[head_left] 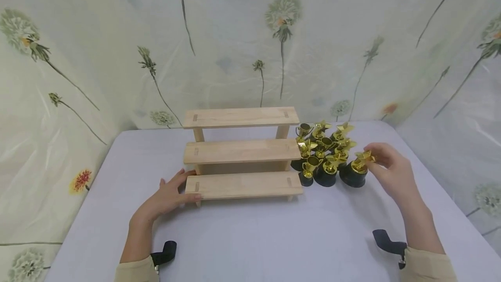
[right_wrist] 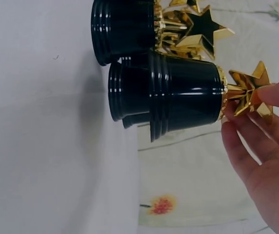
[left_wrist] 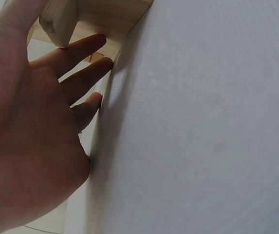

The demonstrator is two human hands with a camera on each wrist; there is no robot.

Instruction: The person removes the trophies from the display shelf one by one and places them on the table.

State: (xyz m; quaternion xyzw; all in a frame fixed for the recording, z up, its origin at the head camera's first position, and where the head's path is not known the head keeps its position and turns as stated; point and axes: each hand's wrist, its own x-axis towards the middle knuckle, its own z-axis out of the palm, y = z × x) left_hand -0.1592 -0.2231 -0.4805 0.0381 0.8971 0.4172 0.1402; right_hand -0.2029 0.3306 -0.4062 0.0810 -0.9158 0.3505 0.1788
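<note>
A three-tier stand of pale wood (head_left: 242, 185) stands on the table. At the left end of its lowest board, my left hand (head_left: 169, 195) grips with the thumb at the front edge and the index finger behind. In the left wrist view, the other fingers (left_wrist: 86, 87) spread beneath the wood. My right hand (head_left: 393, 171) pinches the gold star of a trophy (head_left: 354, 178) with a black base. The right wrist view shows this star trophy (right_wrist: 188, 95) held up off the white cloth, overlapping other trophies behind it.
Several small gold trophies stand grouped against the stand's right side, some cup-shaped (head_left: 311, 164), others topped with stars (head_left: 330, 164). A white cloth covers the table (head_left: 250, 243). Behind it hangs a curtain (head_left: 231, 34) printed with dandelions. Black wrist pieces (head_left: 166, 251) stick out from both sleeves.
</note>
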